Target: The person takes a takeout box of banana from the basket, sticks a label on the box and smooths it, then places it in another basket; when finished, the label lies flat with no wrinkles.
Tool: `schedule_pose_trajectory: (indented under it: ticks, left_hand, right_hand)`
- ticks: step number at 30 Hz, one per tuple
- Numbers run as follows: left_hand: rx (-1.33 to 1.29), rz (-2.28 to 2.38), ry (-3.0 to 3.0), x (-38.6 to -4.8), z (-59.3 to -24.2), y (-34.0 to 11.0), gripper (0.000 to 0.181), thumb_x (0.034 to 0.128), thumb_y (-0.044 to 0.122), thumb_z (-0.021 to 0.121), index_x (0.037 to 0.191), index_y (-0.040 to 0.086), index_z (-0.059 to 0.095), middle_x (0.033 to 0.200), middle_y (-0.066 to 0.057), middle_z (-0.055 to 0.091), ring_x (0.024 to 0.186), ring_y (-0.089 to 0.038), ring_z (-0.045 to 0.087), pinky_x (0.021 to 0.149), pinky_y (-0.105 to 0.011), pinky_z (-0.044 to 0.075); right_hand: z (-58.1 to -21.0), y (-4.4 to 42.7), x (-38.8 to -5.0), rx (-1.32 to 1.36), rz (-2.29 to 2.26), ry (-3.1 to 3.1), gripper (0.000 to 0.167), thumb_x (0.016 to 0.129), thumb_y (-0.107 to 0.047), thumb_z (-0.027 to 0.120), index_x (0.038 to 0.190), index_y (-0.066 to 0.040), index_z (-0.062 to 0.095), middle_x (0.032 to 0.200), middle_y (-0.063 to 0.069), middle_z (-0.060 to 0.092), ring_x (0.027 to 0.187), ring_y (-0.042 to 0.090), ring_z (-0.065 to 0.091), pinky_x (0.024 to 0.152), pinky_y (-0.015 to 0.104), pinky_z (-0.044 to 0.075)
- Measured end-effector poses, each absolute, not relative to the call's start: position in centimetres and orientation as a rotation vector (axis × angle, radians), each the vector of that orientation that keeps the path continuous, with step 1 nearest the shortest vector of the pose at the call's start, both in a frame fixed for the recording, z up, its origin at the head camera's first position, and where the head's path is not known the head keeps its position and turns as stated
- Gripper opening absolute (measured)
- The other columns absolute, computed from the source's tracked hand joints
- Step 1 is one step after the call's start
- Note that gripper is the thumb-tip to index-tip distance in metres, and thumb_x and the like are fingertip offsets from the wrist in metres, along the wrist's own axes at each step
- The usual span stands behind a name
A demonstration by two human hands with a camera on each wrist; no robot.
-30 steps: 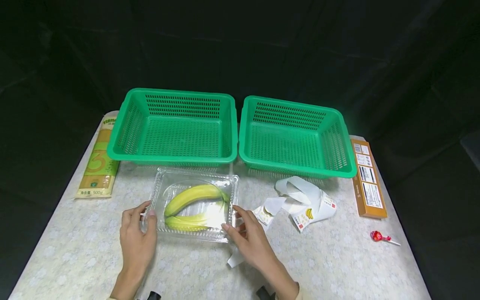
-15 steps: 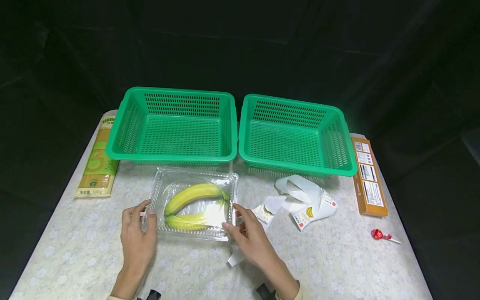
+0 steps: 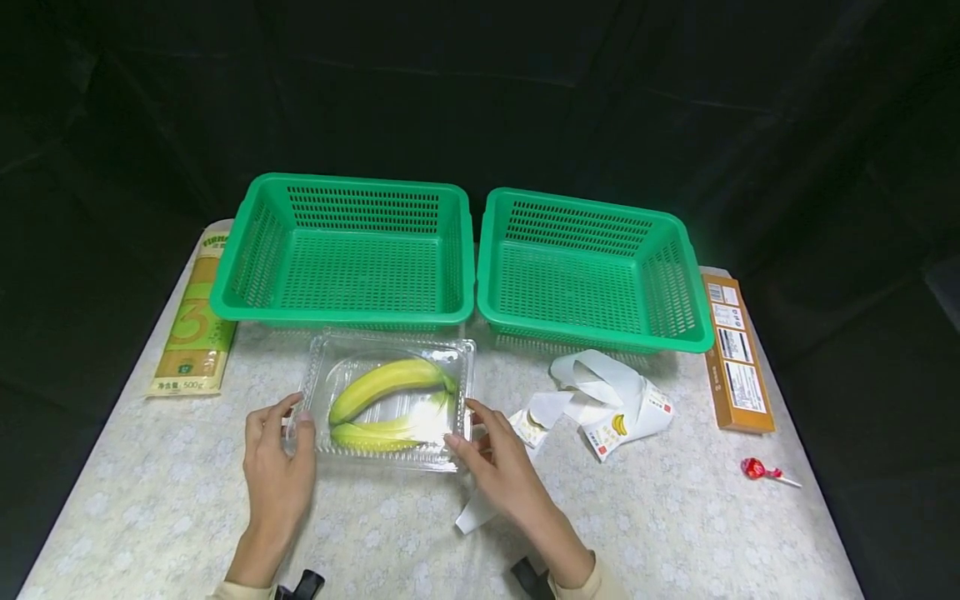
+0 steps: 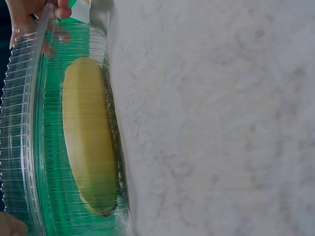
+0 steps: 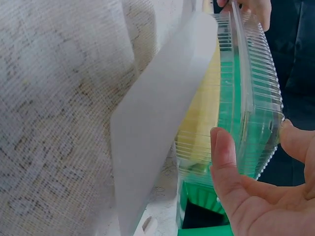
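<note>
A clear plastic clamshell box [image 3: 390,461] with its lid down holds two bananas [image 3: 386,389], seen through the plastic. My left hand [image 3: 277,467] grips the box's left edge, and my right hand [image 3: 506,467] grips its right edge, thumb towards the front corner. The right wrist view shows the right thumb and fingers [image 5: 224,152] against the ribbed rim. A white paper strip with banana prints [image 3: 618,429] lies loosely curled to the right of the box. Part of it passes beneath my right hand. In the left wrist view the ribbed side wall [image 4: 19,128] covers one banana [image 4: 88,137].
Two green baskets [image 3: 341,317] [image 3: 592,336] stand side by side behind the box. A yellow-green 500 g food packet [image 3: 195,325] lies at the left edge of the table. Along the right edge are an orange carton [image 3: 737,358] and a red-wrapped lollipop [image 3: 756,469].
The box with the bananas has shifted slightly away from me, towards the baskets, both hands moving along with it. The paper strip and the other things have stayed put.
</note>
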State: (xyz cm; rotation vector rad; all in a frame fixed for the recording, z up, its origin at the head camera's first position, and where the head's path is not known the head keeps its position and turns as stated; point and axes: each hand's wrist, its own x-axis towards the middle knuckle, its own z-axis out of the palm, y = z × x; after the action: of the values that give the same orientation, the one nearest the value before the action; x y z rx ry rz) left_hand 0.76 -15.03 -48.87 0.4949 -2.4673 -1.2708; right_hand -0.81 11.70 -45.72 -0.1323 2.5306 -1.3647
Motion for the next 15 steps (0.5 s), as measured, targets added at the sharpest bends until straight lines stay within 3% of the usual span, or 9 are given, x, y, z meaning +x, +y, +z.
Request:
schedule_pose_trajectory:
  ticks: [7, 15]
  left_hand:
    - [0.508, -1.261, -2.437, 0.2, -49.1, -15.0, 0.032, 0.1014, 0.017, 0.053, 0.130, 0.006, 0.063, 0.114, -0.016, 0.053, 0.091, -0.017, 0.048, 0.073, -0.028, 0.033]
    - [0.523, -1.274, -2.449, -0.4, -49.1, -14.8, 0.035, 0.1022, 0.020, 0.050, 0.132, 0.005, 0.062, 0.113, -0.015, 0.051, 0.090, -0.016, 0.046, 0.072, -0.029, 0.033]
  right_hand:
    - [-46.0, 11.7, -1.5, -0.120, -1.397, 2.506, 0.065, 0.099, -0.045, 0.059, 0.154, -0.016, 0.039, 0.134, 0.017, 0.058, 0.096, 0.017, 0.066, 0.077, 0.028, 0.055]
    - [-45.9, 11.9, -2.8, -0.129, -1.433, 2.469, 0.063, 0.099, -0.040, 0.061, 0.153, -0.014, 0.040, 0.134, 0.019, 0.056, 0.086, 0.013, 0.069, 0.071, 0.026, 0.055]
